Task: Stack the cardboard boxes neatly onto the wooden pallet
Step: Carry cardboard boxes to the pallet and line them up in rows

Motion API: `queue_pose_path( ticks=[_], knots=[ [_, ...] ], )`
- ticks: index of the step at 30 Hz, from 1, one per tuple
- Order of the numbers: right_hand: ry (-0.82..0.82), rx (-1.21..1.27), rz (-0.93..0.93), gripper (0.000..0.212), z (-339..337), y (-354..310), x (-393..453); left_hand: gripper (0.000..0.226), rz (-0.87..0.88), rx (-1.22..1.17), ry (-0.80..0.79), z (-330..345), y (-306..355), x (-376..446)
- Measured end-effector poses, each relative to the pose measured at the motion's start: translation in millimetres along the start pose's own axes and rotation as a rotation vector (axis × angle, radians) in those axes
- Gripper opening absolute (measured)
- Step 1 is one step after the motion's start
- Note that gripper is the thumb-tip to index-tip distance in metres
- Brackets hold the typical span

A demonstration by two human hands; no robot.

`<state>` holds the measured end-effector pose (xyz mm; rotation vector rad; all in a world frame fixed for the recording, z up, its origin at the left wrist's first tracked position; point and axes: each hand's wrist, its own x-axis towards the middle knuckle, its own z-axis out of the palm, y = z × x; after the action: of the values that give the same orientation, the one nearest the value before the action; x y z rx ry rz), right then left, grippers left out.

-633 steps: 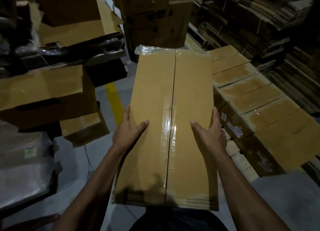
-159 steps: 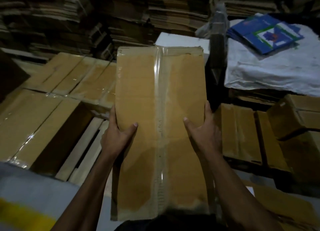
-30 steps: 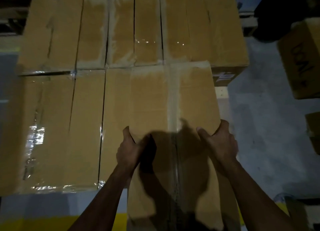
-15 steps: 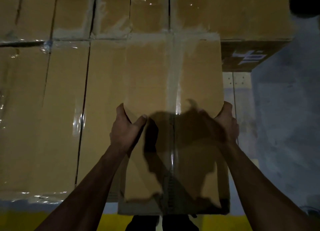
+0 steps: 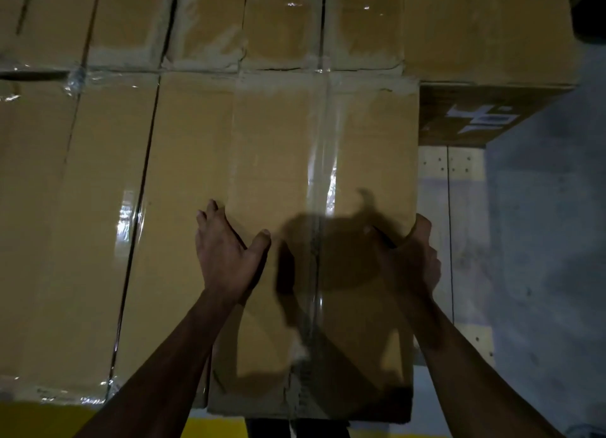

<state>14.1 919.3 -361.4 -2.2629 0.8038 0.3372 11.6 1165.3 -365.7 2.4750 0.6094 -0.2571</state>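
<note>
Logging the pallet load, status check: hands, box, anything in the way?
Left hand and right hand grip the box sides. Box over the pallet corner, beside stacked boxes. Nothing blocking.

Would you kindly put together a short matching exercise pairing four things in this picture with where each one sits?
Things:
1. held box
2. left hand
3. wooden pallet
4. yellow floor line

Places:
A. along the bottom edge, below the stacked boxes
B. pale boards showing right of the held box
C. centre, taped seam running away from the person
D. on the held box's left edge, thumb on top

Pairs: 1-C, 2-D, 3-B, 4-A
</note>
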Motion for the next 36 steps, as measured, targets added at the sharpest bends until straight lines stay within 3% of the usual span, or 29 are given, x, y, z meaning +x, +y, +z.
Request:
queue_pose_path(
  ticks=[10,14,19,27,32,36],
  knots=[
    [0.002,-0.067,-0.024,0.083,16,-3,18,0.095,0.059,0.341,-0.037,22,-7,7],
    [0.0,-0.063,-0.025,0.081,20,-2,19,0.092,0.069,0.37,-0.098,19,-9,8],
    [-0.046,-0.01,-0.048,0.105,17,0,14,0.088,0.117,0.384,-0.194,0,-11,13],
    [-0.186,-0.452,-0.275,0.099,11,47,-63,0.083,0.305,0.497,-0.373,-33,-52,-37],
    [-0.229,-0.599,-0.321,0.08,10,88,-117,0.098,0.371,0.529,-0.516,-48,-92,-93],
    [-0.247,-0.674,-0.328,0.081,12,104,-150,0.105,0.432,0.601,-0.568,-57,-124,-132]
  ],
)
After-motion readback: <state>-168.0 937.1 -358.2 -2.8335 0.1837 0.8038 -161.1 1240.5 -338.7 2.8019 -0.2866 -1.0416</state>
